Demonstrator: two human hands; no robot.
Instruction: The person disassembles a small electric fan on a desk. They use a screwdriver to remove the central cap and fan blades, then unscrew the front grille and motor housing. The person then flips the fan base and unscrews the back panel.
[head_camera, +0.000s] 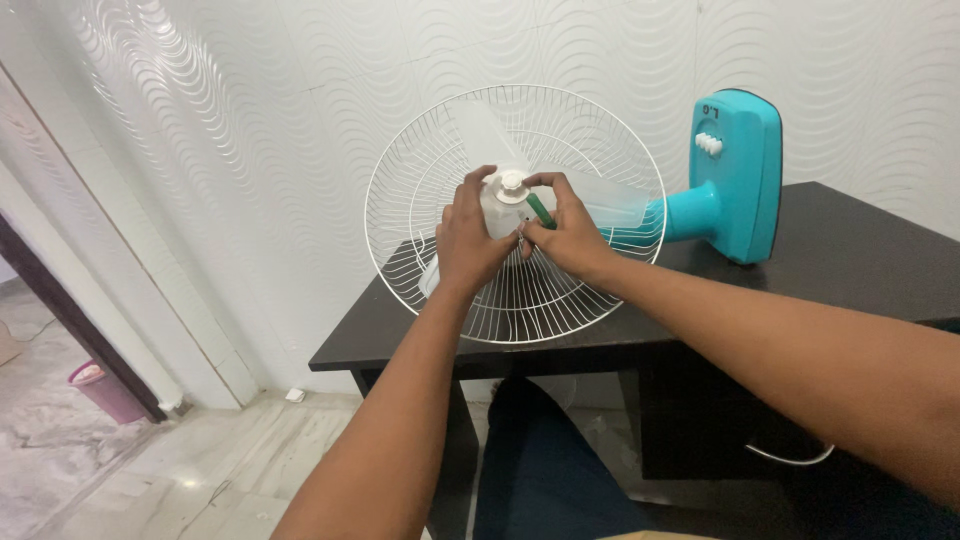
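A teal fan (735, 175) lies on its side on a dark table (860, 250), its white wire guard (420, 190) facing me. Clear blades (610, 205) sit inside the guard around a white hub (500, 200) with a small white cap (513, 183). My left hand (470, 235) grips the left side of the hub. My right hand (570, 235) holds a green-handled tool (541, 211) against the hub, just below the cap. The tool's tip is hidden by my fingers.
A wavy-patterned white wall (300, 120) stands close behind the fan. The table's front edge (500, 355) runs below the guard. On the pale floor at the far left sits a pink bucket (100, 390) by a dark door frame (70, 310). My dark trousers (540, 460) show under the table.
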